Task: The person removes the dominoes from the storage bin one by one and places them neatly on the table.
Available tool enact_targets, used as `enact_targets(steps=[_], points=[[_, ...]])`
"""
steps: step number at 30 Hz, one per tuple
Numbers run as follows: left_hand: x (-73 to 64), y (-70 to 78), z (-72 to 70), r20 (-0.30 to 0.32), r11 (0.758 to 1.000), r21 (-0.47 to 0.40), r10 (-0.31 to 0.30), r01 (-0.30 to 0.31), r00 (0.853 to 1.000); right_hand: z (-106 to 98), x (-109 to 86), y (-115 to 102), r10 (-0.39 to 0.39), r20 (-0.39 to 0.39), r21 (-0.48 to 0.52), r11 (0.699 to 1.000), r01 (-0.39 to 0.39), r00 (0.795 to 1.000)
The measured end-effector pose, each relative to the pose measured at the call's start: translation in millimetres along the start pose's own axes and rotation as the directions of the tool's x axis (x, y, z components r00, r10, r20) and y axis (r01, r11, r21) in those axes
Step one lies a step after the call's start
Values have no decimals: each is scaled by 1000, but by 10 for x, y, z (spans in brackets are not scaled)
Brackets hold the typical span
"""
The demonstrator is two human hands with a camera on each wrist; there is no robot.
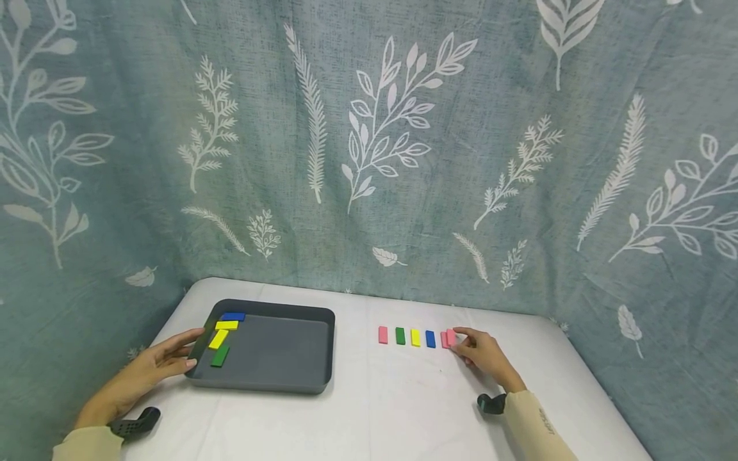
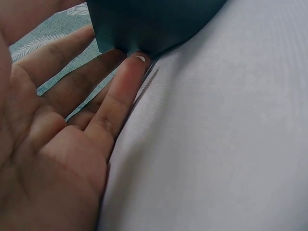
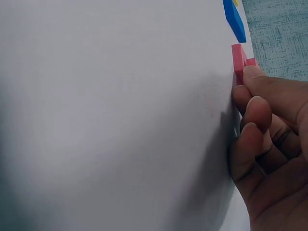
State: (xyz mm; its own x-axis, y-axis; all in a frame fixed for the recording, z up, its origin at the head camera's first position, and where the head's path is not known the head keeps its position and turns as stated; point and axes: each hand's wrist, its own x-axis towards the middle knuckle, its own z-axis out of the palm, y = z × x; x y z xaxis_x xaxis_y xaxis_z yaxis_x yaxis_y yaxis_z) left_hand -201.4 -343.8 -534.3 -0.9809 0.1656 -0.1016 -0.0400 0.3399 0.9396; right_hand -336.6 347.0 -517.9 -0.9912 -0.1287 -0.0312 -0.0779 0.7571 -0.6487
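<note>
My left hand (image 1: 147, 371) rests at the left side of a dark grey tray (image 1: 271, 386), its fairly straight fingers touching the outer wall, which also shows in the left wrist view. Inside the tray's left part lie a blue block (image 1: 233, 316), two yellow blocks (image 1: 227, 325) and a green block (image 1: 220, 356). At the right end of a row of blocks, my right hand (image 1: 481, 352) pinches a pink block (image 1: 451, 337) between thumb and fingers. Close beside it is another pink block (image 1: 444, 340). In the right wrist view the thumb partly covers the held block.
Leftward along the row are a blue block (image 1: 430, 339), a yellow block (image 1: 415, 338), a green block (image 1: 400, 336) and a pink block (image 1: 383, 335). A white cloth (image 1: 403, 416) covers the table. A patterned curtain (image 1: 323, 243) hangs behind it.
</note>
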Motion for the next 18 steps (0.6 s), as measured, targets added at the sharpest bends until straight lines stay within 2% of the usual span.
enact_targets(steps=[11, 18], points=[[-1, 22, 8, -6, 1000, -3, -11, 11, 1000, -64, -16, 83, -8, -1, 48, 999, 8, 1000], [-6, 33, 14, -7, 1000, 1, -10, 10, 1000, 6, -80, 1, 14, 7, 56, 998, -14, 1000]])
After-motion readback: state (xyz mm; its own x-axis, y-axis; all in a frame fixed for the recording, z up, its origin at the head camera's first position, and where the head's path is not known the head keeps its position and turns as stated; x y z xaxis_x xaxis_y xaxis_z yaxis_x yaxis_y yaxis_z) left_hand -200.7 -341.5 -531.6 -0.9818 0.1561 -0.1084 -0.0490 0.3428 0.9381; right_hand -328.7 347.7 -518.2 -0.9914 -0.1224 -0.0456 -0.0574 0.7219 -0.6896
